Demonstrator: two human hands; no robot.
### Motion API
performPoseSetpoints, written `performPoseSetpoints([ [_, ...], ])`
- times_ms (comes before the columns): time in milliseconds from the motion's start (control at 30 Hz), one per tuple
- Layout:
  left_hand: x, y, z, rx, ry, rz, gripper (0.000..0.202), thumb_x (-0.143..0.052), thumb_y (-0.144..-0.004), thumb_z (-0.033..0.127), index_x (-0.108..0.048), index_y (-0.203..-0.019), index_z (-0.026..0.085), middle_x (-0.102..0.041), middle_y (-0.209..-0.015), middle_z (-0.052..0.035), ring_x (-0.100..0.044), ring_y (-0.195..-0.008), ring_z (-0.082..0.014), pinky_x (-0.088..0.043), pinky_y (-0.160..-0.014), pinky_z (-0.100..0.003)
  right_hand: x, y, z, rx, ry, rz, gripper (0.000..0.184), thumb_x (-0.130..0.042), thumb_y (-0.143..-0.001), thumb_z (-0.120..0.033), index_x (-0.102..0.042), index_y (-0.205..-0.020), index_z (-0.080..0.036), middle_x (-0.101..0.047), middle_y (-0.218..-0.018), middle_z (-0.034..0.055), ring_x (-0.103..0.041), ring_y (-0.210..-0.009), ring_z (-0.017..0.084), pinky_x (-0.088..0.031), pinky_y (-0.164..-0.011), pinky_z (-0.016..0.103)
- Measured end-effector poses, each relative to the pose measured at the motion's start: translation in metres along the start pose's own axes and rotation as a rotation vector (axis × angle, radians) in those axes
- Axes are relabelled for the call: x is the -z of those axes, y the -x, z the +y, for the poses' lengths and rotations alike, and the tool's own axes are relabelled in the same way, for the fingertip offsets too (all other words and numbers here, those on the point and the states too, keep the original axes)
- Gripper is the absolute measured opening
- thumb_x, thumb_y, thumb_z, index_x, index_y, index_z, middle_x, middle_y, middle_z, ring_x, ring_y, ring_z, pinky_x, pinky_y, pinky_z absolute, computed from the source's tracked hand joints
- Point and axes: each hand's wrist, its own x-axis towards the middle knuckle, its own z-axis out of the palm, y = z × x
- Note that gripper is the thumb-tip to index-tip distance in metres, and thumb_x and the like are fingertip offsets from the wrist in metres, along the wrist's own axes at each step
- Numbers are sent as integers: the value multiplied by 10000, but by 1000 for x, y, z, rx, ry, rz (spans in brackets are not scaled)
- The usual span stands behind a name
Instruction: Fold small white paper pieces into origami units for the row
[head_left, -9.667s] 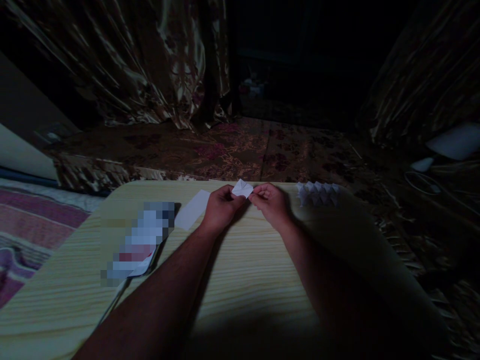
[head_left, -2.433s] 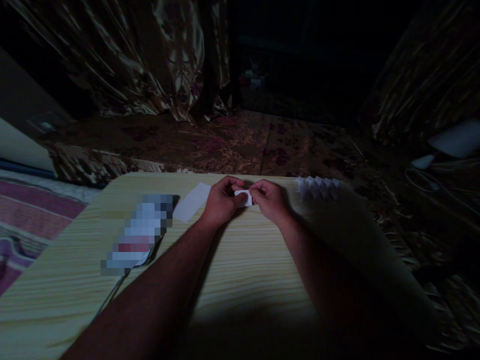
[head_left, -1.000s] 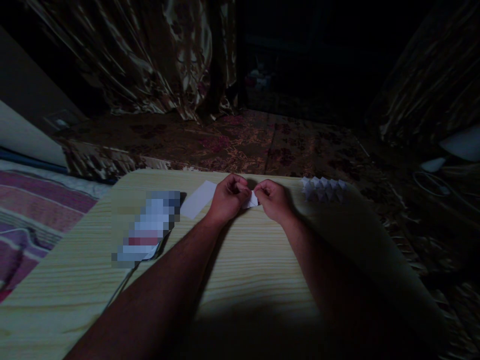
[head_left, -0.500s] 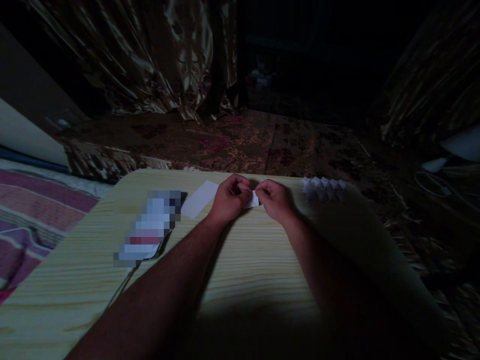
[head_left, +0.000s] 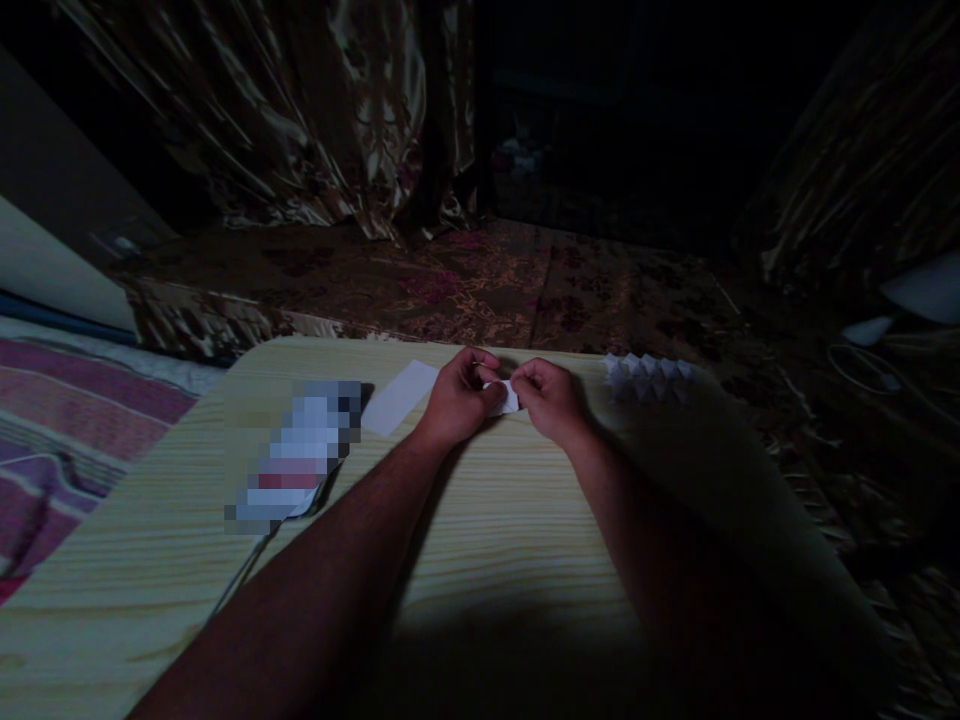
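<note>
A small folded piece of white paper [head_left: 508, 398] is held between my two hands near the far edge of the table. My left hand [head_left: 461, 400] pinches its left part, thumb on top and fingers curled. On the other side, my right hand [head_left: 549, 398] grips the right end between thumb and fingertips. The hands hide much of the paper, so its exact shape cannot be made out. Just left of my left hand lies a flat sheet of white paper [head_left: 400, 397]. Several folded white paper pieces [head_left: 649, 378] stand in rows to the right of my right hand.
A phone-like device [head_left: 296, 455], blurred out, lies on the left of the wooden table [head_left: 495, 560] with a cable [head_left: 240, 575] running from it. Striped bedding [head_left: 67, 420] is at the left. Patterned cloth [head_left: 450, 280] covers a ledge behind. A pale lamp [head_left: 926, 290] stands right.
My left thumb has shifted slightly on the folded paper, and more of its white surface shows between the hands. Everything else is nearly the same.
</note>
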Motion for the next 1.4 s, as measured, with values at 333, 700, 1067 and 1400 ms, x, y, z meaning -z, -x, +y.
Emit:
performPoseSetpoints([
  [333, 1, -1, -4, 23, 24, 13, 373, -706, -654, 182, -464, -937, 201, -580, -645, 46, -518, -488, -89, -395, -465, -199, -1, -1, 3, 0, -23, 11, 116, -573, -717, -288, -566, -720, -172, -552, -593, -29, -491, -541, 101, -391, -526, 222],
  [700, 1, -1, -5, 10, 25, 2, 400, -705, -603, 127, -474, -922, 199, -532, -651, 65, -485, -502, -70, -366, -474, -185, -2, -1, 5, 2, -35, 13, 109, -576, -723, -279, -573, -728, -170, -570, -615, -21, -515, -555, 107, -406, -528, 225],
  [1067, -3, 1, 1, 12, -54, 3, 499, -739, -611, 151, -484, -1038, 196, -608, -691, 32, -544, -539, -95, -381, -495, -193, 0, -5, 7, 13, -48, 78, 156, -560, -770, -339, -563, -781, -183, -555, -603, -25, -515, -569, 112, -416, -552, 228],
  [1400, 2, -4, 1, -14, 31, 211, 457, -727, -600, 155, -522, -1006, 195, -630, -721, 19, -574, -580, -113, -441, -562, -221, -1, -2, 3, -22, -17, -2, 110, -583, -711, -281, -574, -736, -174, -534, -569, -43, -462, -509, 91, -357, -502, 216],
])
